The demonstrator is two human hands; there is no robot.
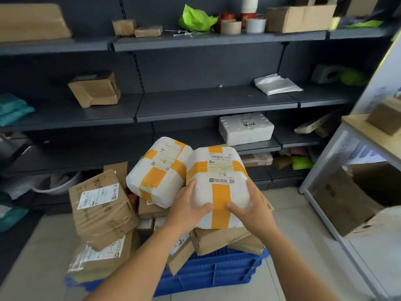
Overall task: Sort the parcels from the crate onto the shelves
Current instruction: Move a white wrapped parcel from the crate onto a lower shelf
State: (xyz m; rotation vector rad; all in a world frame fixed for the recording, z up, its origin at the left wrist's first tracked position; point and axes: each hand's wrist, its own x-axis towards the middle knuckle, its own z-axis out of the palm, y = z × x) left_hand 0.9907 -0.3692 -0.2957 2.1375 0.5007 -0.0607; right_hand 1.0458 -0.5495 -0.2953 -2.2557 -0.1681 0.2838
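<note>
Holding a white foam box crossed with orange tape (218, 185), both hands clasp it from the near end: the left hand (187, 210) wraps its fingers (192, 187) around the left side with the thumb on top, and the right hand (252, 211) does the same on the right side. The box sits at centre of view, above the heap in the crate, its long axis running from 6 to 12 o'clock, label face up, far end pointing toward the shelves.

At 6 o'clock a blue plastic crate (217, 272) stands on the floor, piled over its rim with parcels — a second white foam box with orange tape (160, 170) at 10 o'clock of the held one, touching it and tilted; brown paper-wrapped cardboard parcels (102, 207) stacked at 8 o'clock; more brown packages (223, 240) just beneath the held box.

Beyond, at 12 o'clock, dark grey metal shelves (217, 101) carry a white foam box (246, 128) at 1 o'clock, a brown carton (95, 90) at 10 o'clock and a white plastic mailer (276, 84).
</note>
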